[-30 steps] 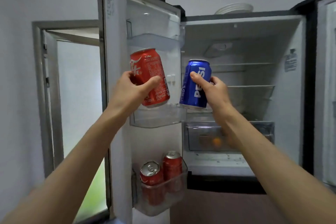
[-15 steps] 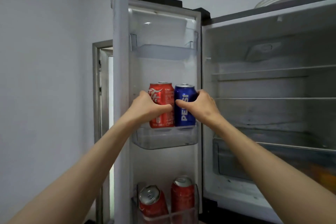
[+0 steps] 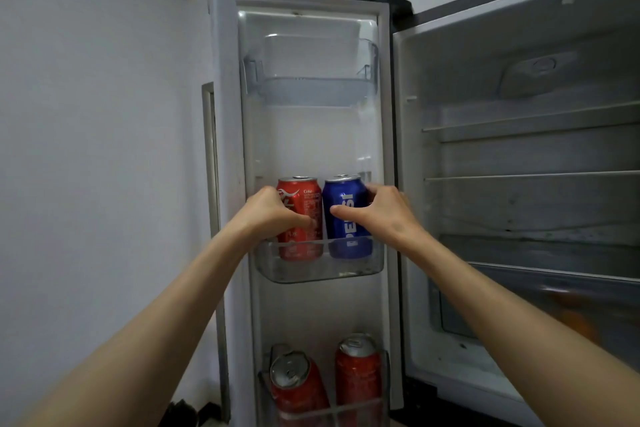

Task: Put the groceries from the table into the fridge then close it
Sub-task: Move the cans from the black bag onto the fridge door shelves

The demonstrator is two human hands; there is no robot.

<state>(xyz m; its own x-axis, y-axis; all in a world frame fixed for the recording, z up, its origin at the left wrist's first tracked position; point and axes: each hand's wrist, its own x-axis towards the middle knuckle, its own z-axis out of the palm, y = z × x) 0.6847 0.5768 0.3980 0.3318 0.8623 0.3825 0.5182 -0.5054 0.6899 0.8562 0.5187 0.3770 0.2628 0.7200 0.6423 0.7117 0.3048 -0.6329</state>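
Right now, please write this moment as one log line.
left hand: grips Coke can | right hand: grips Pepsi can | both cans: upright in middle door bin | fridge: open

Both arms are bare from hand to the frame's edge, with no sleeves, watch or rings in sight on the left hand (image 3: 273, 213) or right hand (image 3: 382, 215).

Single head-worn view, close to the open fridge door (image 3: 311, 135), facing forward, slightly upward, fridge interior (image 3: 519, 184) filling frame right
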